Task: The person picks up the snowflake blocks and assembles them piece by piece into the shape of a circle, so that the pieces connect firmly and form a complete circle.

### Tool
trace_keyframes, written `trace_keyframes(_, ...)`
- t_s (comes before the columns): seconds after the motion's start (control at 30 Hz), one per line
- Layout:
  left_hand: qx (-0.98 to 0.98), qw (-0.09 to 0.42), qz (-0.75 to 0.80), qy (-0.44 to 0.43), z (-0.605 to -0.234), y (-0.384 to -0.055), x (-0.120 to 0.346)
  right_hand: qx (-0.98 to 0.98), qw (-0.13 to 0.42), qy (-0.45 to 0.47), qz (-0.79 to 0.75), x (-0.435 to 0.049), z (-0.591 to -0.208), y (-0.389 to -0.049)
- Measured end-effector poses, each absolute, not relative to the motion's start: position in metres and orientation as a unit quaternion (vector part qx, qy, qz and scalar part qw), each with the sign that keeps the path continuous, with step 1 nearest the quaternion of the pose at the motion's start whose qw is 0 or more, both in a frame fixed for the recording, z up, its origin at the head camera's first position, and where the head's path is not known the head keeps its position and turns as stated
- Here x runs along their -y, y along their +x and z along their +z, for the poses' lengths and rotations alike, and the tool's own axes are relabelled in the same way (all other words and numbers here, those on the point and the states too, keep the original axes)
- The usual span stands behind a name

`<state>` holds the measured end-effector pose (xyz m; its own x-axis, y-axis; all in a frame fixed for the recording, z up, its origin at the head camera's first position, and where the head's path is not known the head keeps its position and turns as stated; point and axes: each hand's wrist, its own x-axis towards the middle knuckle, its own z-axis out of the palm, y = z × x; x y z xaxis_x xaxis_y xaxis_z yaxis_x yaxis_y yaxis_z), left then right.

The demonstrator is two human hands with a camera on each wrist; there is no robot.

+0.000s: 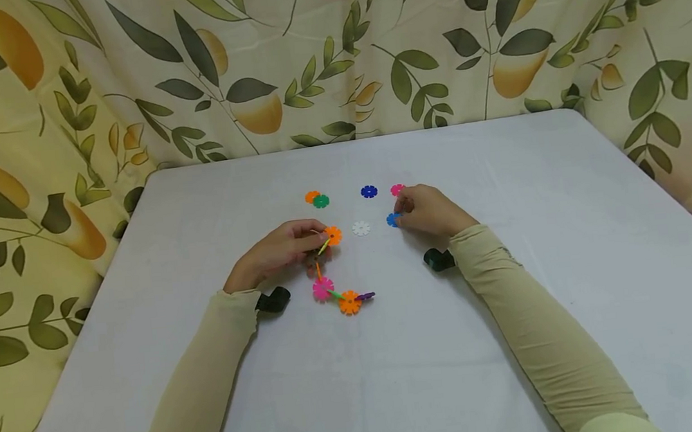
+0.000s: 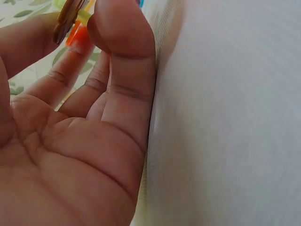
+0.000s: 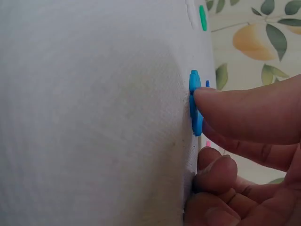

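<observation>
My left hand pinches a chain of notched flower-shaped plastic discs near its upper end, beside an orange disc. From there the chain hangs to a pink disc, another orange disc and a purple disc at its end. A brown disc shows between the left fingers in the left wrist view. Further right, my right hand has thumb and fingertip on a light blue disc, which stays at the white table surface. The other right fingers are curled against the cloth.
Loose discs lie on the white-covered table: white between the hands, dark blue behind, pink by the right fingers. At back left, a green disc overlaps an orange one. A patterned curtain borders the table.
</observation>
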<state>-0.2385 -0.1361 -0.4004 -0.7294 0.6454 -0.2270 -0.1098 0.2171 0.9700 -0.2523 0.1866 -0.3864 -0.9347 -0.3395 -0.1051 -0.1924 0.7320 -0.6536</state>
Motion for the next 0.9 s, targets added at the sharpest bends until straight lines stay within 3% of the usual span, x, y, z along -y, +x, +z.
trace_keyframes(0.43,-0.729,0.299,0.588,0.182,-0.398,-0.236,0.132,-0.912,0.079,-0.164,-0.367,-0.188,-0.385,-0.249)
trace_keyframes(0.7,-0.731,0.292,0.588,0.185,-0.399,-0.236,0.131,-0.873,0.096,-0.149,-0.454,-0.183,-0.389,-0.248)
trace_keyframes(0.9,-0.727,0.285,0.597,0.183,-0.399,-0.236,0.13,-0.878,0.07,-0.165,-0.444,-0.172,-0.385,-0.245)
